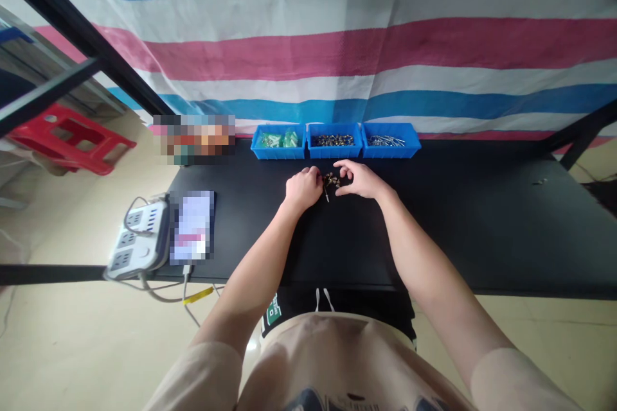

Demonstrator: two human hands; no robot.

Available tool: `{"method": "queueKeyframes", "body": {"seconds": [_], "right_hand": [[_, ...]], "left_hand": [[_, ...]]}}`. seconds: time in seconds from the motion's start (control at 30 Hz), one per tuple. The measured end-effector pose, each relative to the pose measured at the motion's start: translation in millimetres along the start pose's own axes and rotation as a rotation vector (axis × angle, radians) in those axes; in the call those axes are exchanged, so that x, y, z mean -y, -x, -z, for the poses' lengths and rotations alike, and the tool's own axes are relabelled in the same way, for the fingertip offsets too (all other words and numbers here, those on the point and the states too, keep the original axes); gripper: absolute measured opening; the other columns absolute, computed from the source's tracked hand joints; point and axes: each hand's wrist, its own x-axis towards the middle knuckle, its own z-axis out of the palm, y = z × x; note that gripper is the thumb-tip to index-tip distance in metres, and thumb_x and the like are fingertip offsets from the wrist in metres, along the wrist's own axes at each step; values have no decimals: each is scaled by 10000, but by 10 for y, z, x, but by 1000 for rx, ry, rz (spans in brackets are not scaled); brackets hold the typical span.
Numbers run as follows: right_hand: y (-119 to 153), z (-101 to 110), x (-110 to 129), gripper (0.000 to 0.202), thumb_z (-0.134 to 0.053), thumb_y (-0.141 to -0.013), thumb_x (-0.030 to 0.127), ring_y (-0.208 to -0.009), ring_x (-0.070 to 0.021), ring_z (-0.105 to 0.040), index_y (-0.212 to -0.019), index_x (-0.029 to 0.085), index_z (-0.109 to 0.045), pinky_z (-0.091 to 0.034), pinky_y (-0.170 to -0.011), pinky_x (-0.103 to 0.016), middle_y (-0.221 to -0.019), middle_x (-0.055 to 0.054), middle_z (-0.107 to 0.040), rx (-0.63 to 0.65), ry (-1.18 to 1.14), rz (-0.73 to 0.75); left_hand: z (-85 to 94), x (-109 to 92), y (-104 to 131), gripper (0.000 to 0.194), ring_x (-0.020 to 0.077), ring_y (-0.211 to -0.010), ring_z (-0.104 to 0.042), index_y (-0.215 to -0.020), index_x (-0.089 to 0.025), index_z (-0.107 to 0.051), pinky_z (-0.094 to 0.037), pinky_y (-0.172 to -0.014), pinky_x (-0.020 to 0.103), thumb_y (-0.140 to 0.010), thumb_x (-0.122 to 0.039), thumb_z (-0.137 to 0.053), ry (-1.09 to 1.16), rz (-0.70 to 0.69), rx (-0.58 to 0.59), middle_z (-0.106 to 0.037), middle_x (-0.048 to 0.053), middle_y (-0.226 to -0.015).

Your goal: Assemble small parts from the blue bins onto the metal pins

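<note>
A small pile of brassy metal parts lies on the black table, between my two hands. On its left side, my left hand rests with its fingers curled in; what they hold, if anything, is hidden. My right hand is at the pile's right side, thumb and fingers apart in a C shape. A thin pale pin points toward me from the pile. Behind the hands stand three blue bins: the left one has green and silvery pieces, the middle one brassy parts, the right one silvery pins.
On the black table, a few tiny pieces lie far right. A power strip with cables and a blurred flat item are at the left. A striped sheet hangs behind. A red stool stands on the floor at left.
</note>
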Motion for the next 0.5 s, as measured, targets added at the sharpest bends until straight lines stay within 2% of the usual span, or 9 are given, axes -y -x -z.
{"method": "queueKeyframes", "body": {"seconds": [0.1,0.2,0.33,0.5], "right_hand": [[-15,7,-75,420,-676,-695,287,-686,-130,-506,-1096,174,-620,-448,-662,-288,-851,-11,-573,-85,-173,-13],[-34,-11,-106,324,-593,-722,253,-647,-129,-516,-1023,146,-650,-438,-611,-281,-810,-22,-580,-157,-228,-43],[-24,-27,-35,270,-627,-706,222,-632,-122,-486,-959,163,-701,-436,-634,-288,-820,-26,-596,-161,-37,59],[8,-34,132,123,-691,-697,189,-765,-164,-528,-810,209,-737,-447,-742,-311,-810,-22,-568,-46,118,235]], "left_hand": [[2,0,-9,293,248,-953,-659,-1103,-240,-605,-494,-799,342,-961,-360,-378,2,2,2,-664,83,-1091],[1,10,-20,306,247,-956,-659,-1098,-250,-609,-493,-797,340,-971,-354,-350,17,8,-4,-671,76,-1086],[3,45,-38,293,242,-969,-658,-1093,-266,-609,-493,-785,331,-965,-302,-347,60,5,-18,-677,56,-1110],[13,74,-46,284,239,-983,-656,-1094,-260,-608,-494,-786,328,-949,-266,-364,89,3,-24,-678,59,-1126]]}}
